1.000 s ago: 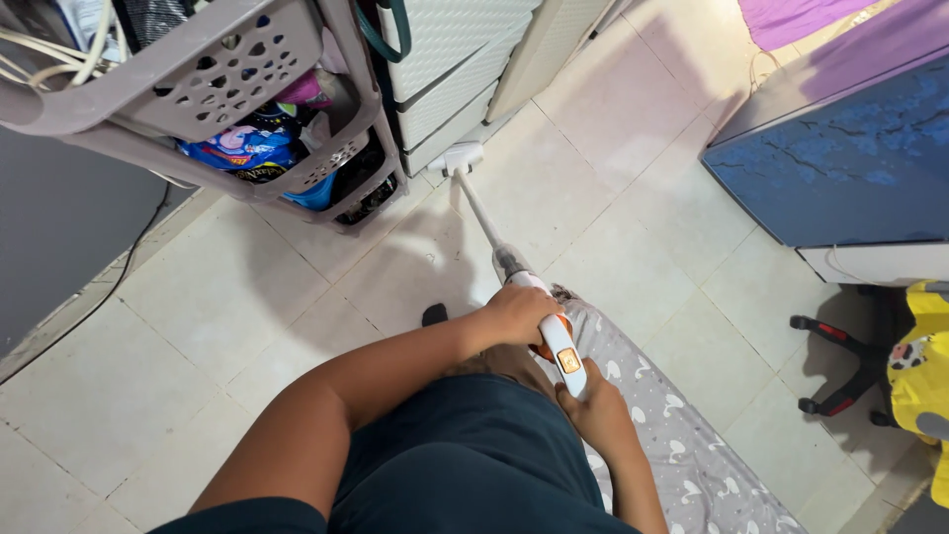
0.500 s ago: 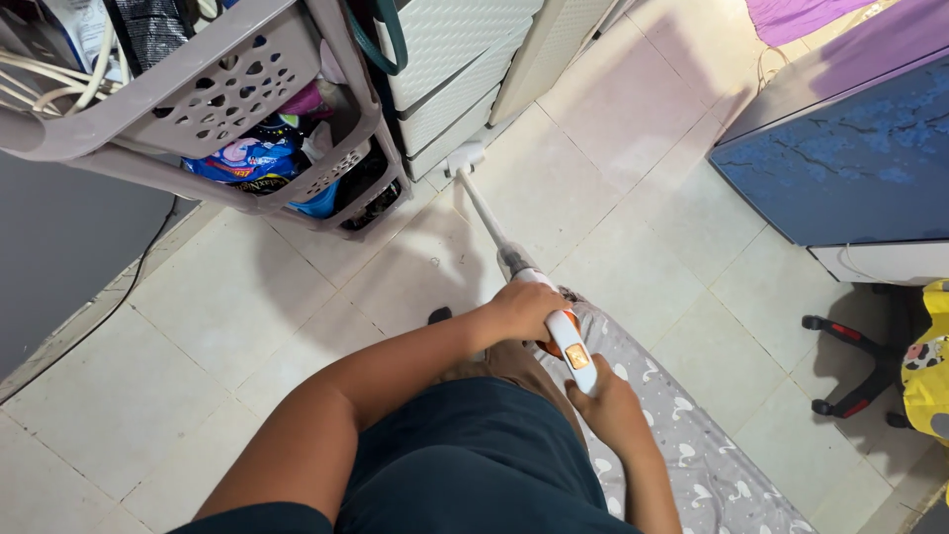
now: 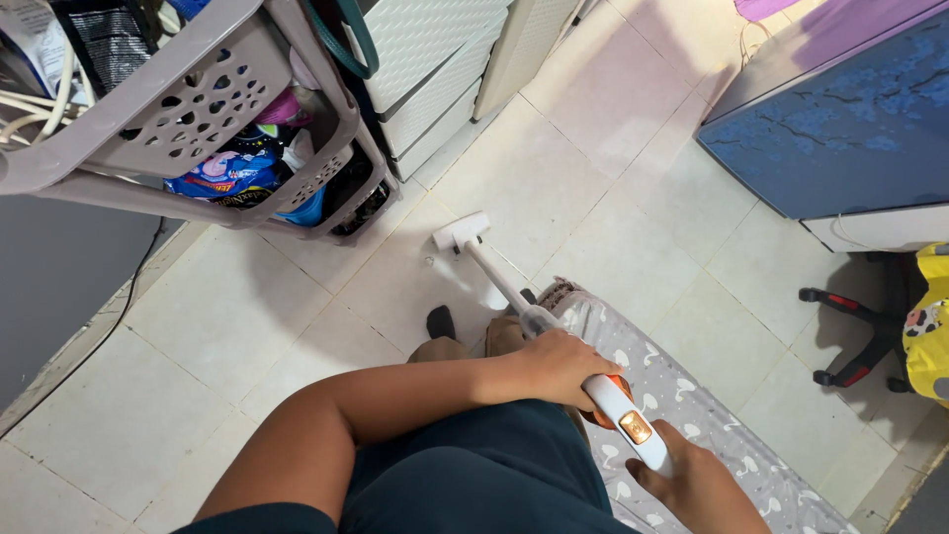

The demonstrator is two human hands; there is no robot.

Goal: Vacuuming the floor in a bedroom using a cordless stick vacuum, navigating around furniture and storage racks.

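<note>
Items I cannot fully see: right hand (image 3: 697, 489), cut by bottom edge; yellow patterned bag (image 3: 929, 321), cut at right; grey perforated plastic basket rack (image 3: 188, 109), cropped top-left, contents indistinct.

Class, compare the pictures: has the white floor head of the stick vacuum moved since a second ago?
Yes. The white floor head has drawn back from the white drawer unit toward the person, onto open tile.

White vacuum (image 3: 554, 321) – grey swan-print cloth (image 3: 692, 415)

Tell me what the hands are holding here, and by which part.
Both hands hold a white stick vacuum: the left hand wraps its body above the handle, and the right hand grips the handle's rear end.
</note>
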